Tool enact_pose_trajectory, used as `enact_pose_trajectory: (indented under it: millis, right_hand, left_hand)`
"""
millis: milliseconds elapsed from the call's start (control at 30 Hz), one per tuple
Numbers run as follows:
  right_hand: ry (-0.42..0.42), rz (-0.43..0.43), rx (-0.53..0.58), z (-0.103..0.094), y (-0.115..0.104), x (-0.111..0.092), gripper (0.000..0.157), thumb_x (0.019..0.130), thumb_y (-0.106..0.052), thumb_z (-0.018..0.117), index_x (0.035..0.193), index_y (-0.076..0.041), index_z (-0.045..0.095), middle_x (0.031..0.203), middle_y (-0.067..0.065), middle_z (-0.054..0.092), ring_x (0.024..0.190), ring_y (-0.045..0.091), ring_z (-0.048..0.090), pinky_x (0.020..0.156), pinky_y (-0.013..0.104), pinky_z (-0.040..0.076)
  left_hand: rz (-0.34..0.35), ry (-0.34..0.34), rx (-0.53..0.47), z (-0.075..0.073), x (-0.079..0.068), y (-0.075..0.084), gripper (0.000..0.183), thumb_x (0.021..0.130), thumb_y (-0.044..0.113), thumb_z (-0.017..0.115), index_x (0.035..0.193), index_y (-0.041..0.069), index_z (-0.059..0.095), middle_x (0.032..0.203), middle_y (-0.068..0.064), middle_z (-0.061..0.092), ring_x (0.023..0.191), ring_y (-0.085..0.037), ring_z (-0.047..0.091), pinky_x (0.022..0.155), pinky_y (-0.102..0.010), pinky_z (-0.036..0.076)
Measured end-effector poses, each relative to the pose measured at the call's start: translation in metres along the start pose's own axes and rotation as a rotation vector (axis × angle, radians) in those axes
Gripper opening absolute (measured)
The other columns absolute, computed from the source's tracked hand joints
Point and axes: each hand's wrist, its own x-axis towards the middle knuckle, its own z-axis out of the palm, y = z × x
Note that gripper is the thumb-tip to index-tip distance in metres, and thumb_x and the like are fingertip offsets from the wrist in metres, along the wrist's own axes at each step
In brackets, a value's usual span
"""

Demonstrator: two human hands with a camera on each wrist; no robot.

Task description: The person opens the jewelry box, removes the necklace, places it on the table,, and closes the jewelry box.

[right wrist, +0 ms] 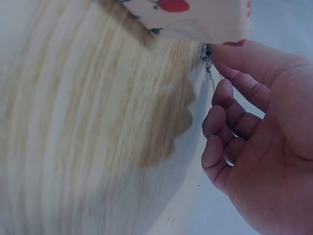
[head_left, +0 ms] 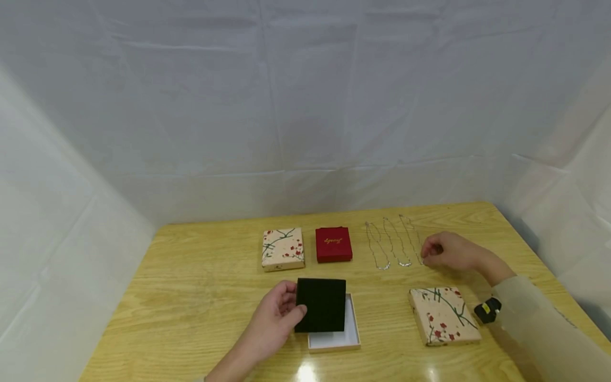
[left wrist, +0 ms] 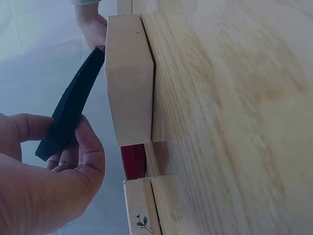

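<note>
My left hand (head_left: 272,321) pinches a flat black square pad (head_left: 321,305) by its left edge, thumb on one face and fingers behind. The pad is held over an open box base (head_left: 334,349) with a white inside, covering much of it. My right hand (head_left: 448,250) is at the back right, thumb and index finger at the near end of the rightmost silver necklace (right wrist: 207,58). Its sparkling part shows at the fingertips in the right wrist view, while the chain (head_left: 409,229) lies away from me on the table. The other right fingers are curled.
Two more silver necklaces (head_left: 404,264) lie left of the right hand. A red box (head_left: 333,244) and a cream floral box (head_left: 283,249) stand at the back. Another cream floral box piece (head_left: 444,315) sits under the right forearm. White cloth (head_left: 305,106) surrounds the wooden table (head_left: 191,297).
</note>
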Motion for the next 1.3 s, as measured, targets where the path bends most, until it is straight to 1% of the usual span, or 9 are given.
enact_pose_trajectory:
  millis: [67, 200, 333, 567, 700, 833, 933, 1133, 1300]
  right_hand:
    - [0.015, 0.006, -0.008, 0.0, 0.0, -0.001, 0.005, 0.099, -0.014, 0.075, 0.102, -0.01, 0.073, 0.084, 0.0, 0.062, 0.074, 0.015, 0.053, 0.066, 0.03, 0.047]
    - [0.062, 0.019, -0.035, -0.001, -0.003, -0.004, 0.005, 0.101, -0.011, 0.071, 0.105, -0.011, 0.074, 0.092, -0.002, 0.067, 0.079, 0.015, 0.057, 0.07, 0.031, 0.05]
    - [0.123, -0.004, -0.069, -0.002, -0.01, -0.006, 0.007, 0.104, -0.012, 0.068, 0.108, -0.008, 0.073, 0.096, -0.002, 0.068, 0.083, 0.015, 0.06, 0.072, 0.031, 0.053]
    - [0.211, -0.078, -0.12, 0.002, -0.036, -0.013, 0.016, 0.104, -0.015, 0.07, 0.116, -0.005, 0.071, 0.097, -0.004, 0.064, 0.086, 0.013, 0.057, 0.071, 0.031, 0.051]
    - [0.248, -0.122, -0.154, 0.006, -0.056, -0.015, 0.02, 0.103, -0.014, 0.072, 0.121, -0.007, 0.071, 0.102, -0.005, 0.065, 0.091, 0.013, 0.058, 0.075, 0.033, 0.053]
    - [0.261, -0.149, -0.16, 0.012, -0.078, -0.019, 0.029, 0.103, -0.019, 0.073, 0.129, -0.009, 0.068, 0.11, -0.003, 0.065, 0.097, 0.017, 0.058, 0.079, 0.04, 0.053]
    - [0.263, -0.166, -0.147, 0.018, -0.093, -0.022, 0.037, 0.102, -0.023, 0.075, 0.135, -0.011, 0.064, 0.114, -0.004, 0.064, 0.1, 0.019, 0.057, 0.08, 0.041, 0.054]
    - [0.244, -0.226, -0.109, 0.035, -0.116, -0.024, 0.053, 0.099, -0.029, 0.079, 0.144, -0.013, 0.057, 0.124, -0.003, 0.06, 0.106, 0.015, 0.055, 0.08, 0.036, 0.056]
    - [0.223, -0.26, -0.109, 0.052, -0.132, -0.026, 0.066, 0.095, -0.033, 0.083, 0.15, -0.017, 0.051, 0.135, -0.005, 0.055, 0.114, 0.013, 0.054, 0.09, 0.036, 0.057]
  left_hand:
    - [-0.002, 0.001, 0.0, 0.0, 0.0, 0.0, 0.034, 0.1, 0.012, 0.069, 0.127, -0.003, 0.057, 0.112, -0.009, 0.071, 0.109, -0.024, 0.062, 0.1, -0.046, 0.052]
    - [-0.007, 0.0, -0.005, 0.0, -0.001, 0.0, 0.035, 0.1, 0.013, 0.069, 0.128, -0.003, 0.057, 0.112, -0.01, 0.071, 0.109, -0.025, 0.063, 0.099, -0.046, 0.053]
    - [-0.02, -0.006, -0.019, 0.0, -0.001, 0.001, 0.036, 0.1, 0.012, 0.069, 0.129, -0.003, 0.056, 0.111, -0.01, 0.07, 0.106, -0.024, 0.064, 0.095, -0.042, 0.055]
    - [-0.025, -0.022, -0.04, 0.001, 0.0, 0.003, 0.038, 0.101, 0.013, 0.069, 0.131, -0.004, 0.055, 0.112, -0.011, 0.07, 0.105, -0.024, 0.065, 0.09, -0.036, 0.057]
    - [-0.021, -0.031, -0.053, 0.0, 0.001, 0.004, 0.042, 0.102, 0.013, 0.068, 0.136, -0.006, 0.052, 0.112, -0.011, 0.071, 0.105, -0.024, 0.066, 0.088, -0.033, 0.057]
    - [-0.021, -0.033, -0.067, 0.0, 0.002, 0.005, 0.044, 0.103, 0.012, 0.067, 0.138, -0.007, 0.049, 0.111, -0.012, 0.07, 0.104, -0.024, 0.066, 0.086, -0.031, 0.057]
    - [-0.024, -0.032, -0.076, 0.001, 0.003, 0.006, 0.045, 0.102, 0.012, 0.067, 0.139, -0.006, 0.048, 0.11, -0.011, 0.071, 0.103, -0.024, 0.067, 0.084, -0.03, 0.057]
    - [-0.021, -0.024, -0.096, 0.003, 0.004, 0.007, 0.046, 0.102, 0.011, 0.068, 0.14, -0.005, 0.047, 0.106, -0.01, 0.072, 0.095, -0.022, 0.067, 0.075, -0.028, 0.055]
    - [-0.013, -0.017, -0.115, 0.005, 0.004, 0.009, 0.048, 0.102, 0.009, 0.067, 0.142, -0.004, 0.046, 0.102, -0.009, 0.071, 0.089, -0.019, 0.065, 0.069, -0.027, 0.052]
